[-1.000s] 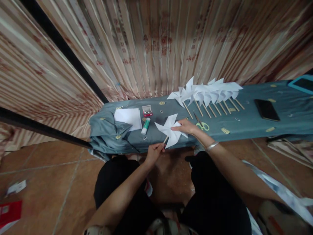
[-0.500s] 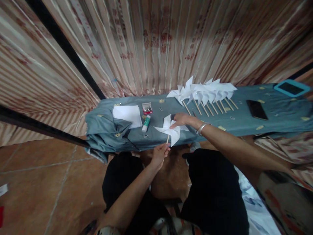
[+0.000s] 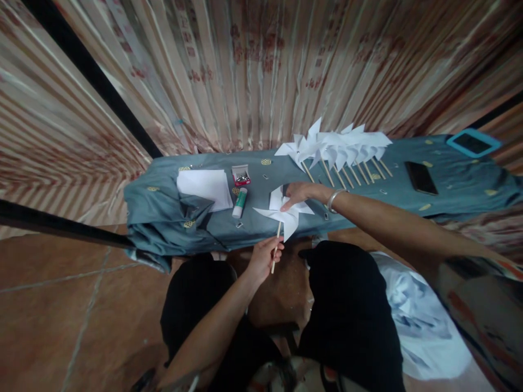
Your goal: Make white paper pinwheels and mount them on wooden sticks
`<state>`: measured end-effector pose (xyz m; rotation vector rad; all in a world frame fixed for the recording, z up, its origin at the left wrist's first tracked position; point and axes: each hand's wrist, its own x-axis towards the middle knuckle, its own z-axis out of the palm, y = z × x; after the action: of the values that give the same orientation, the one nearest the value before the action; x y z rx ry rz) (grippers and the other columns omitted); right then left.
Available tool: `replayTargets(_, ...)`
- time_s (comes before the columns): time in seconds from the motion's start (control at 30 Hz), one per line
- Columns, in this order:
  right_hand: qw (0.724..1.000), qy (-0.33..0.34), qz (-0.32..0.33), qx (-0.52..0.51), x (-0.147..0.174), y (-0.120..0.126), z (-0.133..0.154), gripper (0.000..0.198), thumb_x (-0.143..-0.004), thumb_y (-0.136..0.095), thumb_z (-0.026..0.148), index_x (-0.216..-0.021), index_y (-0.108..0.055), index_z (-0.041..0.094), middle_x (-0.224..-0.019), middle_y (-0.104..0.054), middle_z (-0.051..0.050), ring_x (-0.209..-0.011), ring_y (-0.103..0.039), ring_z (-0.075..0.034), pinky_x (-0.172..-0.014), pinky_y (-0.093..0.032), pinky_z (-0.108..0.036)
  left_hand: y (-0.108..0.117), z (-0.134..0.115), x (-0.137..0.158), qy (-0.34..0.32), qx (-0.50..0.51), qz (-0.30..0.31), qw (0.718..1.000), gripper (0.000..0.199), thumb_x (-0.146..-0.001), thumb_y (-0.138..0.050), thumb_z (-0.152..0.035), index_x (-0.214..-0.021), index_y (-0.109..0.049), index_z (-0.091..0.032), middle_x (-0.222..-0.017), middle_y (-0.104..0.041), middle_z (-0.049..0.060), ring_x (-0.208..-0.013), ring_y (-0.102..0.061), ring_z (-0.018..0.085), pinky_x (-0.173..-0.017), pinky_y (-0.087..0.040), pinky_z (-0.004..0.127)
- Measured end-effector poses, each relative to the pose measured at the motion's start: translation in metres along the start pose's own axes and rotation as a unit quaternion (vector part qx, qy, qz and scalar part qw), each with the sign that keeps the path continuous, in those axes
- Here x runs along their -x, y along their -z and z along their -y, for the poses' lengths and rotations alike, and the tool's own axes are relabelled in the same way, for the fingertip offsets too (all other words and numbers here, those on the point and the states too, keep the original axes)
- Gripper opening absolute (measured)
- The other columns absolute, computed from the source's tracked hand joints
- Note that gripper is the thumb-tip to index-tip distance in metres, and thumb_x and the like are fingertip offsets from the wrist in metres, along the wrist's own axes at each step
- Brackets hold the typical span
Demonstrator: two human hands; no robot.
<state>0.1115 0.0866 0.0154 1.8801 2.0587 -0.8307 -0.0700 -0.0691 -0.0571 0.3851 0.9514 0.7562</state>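
A white paper pinwheel (image 3: 290, 220) on a thin wooden stick (image 3: 276, 250) is at the front edge of the cloth-covered table. My left hand (image 3: 263, 258) is closed round the stick below the paper blades, and the stick's lower end pokes out beneath the fingers. Over the blades, my right hand (image 3: 300, 194) grips the pinwheel near its centre, the thumb on top; the other fingers are partly hidden. To the left lie a green and white glue stick (image 3: 239, 203), a small red box of metal pins (image 3: 241, 176) and a stack of white paper (image 3: 204, 185).
Several finished pinwheels (image 3: 347, 147) lie in an overlapping row at the back of the table (image 3: 253, 231). Farther right are a dark phone (image 3: 420, 178) and a blue-framed tablet (image 3: 474, 142). A white plastic bag (image 3: 425, 321) stands on the floor beside my right leg.
My left hand sits slightly lower on the stick, whose lower end now shows below the fingers. The right hand stays on the blades. The whole view has shifted a little.
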Motion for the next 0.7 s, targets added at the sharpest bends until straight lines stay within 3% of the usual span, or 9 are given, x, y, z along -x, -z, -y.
replayTargets(0.3,0.999,-0.001,0.036,0.012,-0.0011,0.0029,0.002,0.041,-0.05,-0.089,0.05,-0.065,-0.07,0.017,-0.079,-0.074,-0.012,-0.09,-0.068,-0.033,-0.073,-0.047,-0.035,-0.002,0.0026,-0.0011,0.005,-0.003,0.001,1.0,0.042,-0.053,-0.088,-0.039,-0.077,-0.069,-0.01,-0.057,-0.057,-0.002,-0.041,-0.041,0.004,-0.042,-0.02,0.02)
replayTargets(0.47,0.999,-0.008,0.029,-0.016,-0.0001,0.0041,0.0051,0.039,-0.045,-0.092,0.045,-0.056,-0.066,0.018,-0.068,-0.071,-0.01,-0.086,-0.068,-0.031,-0.073,-0.048,-0.035,-0.0014,0.0022,-0.0005,-0.008,-0.005,0.019,1.0,0.051,-0.046,-0.09,-0.045,-0.076,-0.069,-0.009,-0.057,-0.058,-0.002,-0.042,-0.042,0.004,-0.042,-0.023,0.02)
replayTargets(0.7,0.998,-0.027,-0.001,-0.058,-0.0033,0.0031,0.0053,0.04,-0.037,-0.094,0.038,-0.055,-0.066,0.016,-0.06,-0.068,-0.005,-0.081,-0.067,-0.026,-0.071,-0.048,-0.032,-0.0003,0.0049,-0.0036,-0.009,-0.002,0.02,1.0,0.048,-0.049,-0.088,-0.045,-0.075,-0.067,-0.01,-0.056,-0.058,-0.002,-0.039,-0.042,0.005,-0.041,-0.026,0.02)
